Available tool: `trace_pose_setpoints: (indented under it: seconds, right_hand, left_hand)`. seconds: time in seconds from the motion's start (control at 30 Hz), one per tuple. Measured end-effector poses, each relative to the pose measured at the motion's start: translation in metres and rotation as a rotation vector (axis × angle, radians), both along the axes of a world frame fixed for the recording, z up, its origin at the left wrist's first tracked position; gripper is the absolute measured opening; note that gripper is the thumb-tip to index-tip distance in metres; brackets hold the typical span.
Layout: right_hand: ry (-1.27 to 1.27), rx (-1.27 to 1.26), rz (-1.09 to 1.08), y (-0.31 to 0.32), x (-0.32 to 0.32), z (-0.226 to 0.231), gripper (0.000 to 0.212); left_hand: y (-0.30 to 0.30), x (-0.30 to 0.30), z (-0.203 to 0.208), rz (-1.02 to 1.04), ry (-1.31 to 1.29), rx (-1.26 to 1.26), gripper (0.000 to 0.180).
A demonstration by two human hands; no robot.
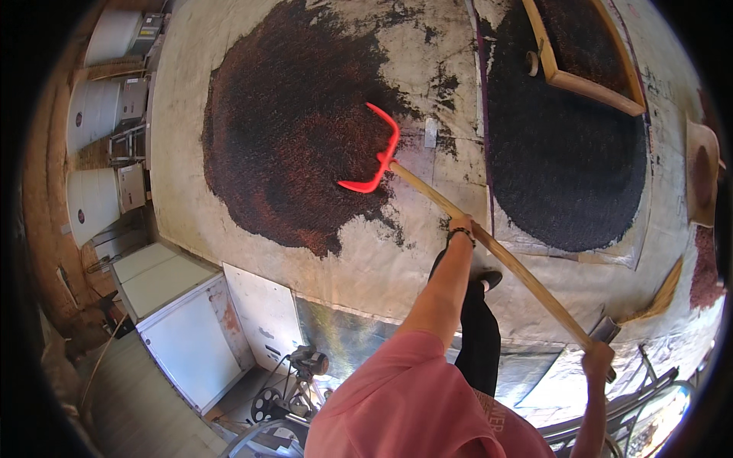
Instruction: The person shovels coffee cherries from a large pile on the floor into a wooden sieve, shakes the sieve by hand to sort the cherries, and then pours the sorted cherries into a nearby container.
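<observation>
My left hand (460,224) is wrapped round the middle of a long wooden handle, with a dark band on the wrist. Farther back, at lower right, my right hand (598,359) grips the same handle near its rear end. The handle belongs to a long-handled tool (527,276) with a bright red U-shaped head (392,159). That head, its two ends pointing left, rests on or just over the right side of a broad heap of reddish-black loose material (290,137). A dark grey cylinder (605,330) is beside my right hand.
A second black layer (569,183) lies at right, with a wooden frame (595,90) on its far part. A straw broom (663,294) is at lower right. White cabinet (191,347), motor machine (309,362) and pale bins (95,114) stand left. A pale sheet (366,278) covers the floor.
</observation>
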State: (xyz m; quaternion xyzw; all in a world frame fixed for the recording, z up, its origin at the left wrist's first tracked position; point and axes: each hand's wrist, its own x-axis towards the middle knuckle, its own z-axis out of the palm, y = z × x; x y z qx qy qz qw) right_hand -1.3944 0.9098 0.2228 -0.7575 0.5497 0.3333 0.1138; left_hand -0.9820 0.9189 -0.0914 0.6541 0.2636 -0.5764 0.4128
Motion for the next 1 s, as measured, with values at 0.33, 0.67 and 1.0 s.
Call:
trace_pose_setpoints:
  seconds: [0.33, 0.67, 1.0]
  right_hand:
    - [-0.077, -0.052, -0.009, -0.019, 0.078, 0.031, 0.011]
    - [0.181, 0.057, -0.049, 0.006, 0.101, 0.069, 0.01]
    - [0.402, -0.009, -0.154, -0.018, 0.163, 0.145, 0.016]
  left_hand:
    - [0.028, -0.053, 0.124, 0.223, 0.336, -0.075, 0.018]
    - [0.018, 0.048, 0.101, 0.309, 0.268, 0.058, 0.023]
    - [0.002, 0.129, 0.053, 0.689, 0.452, -0.121, 0.016]
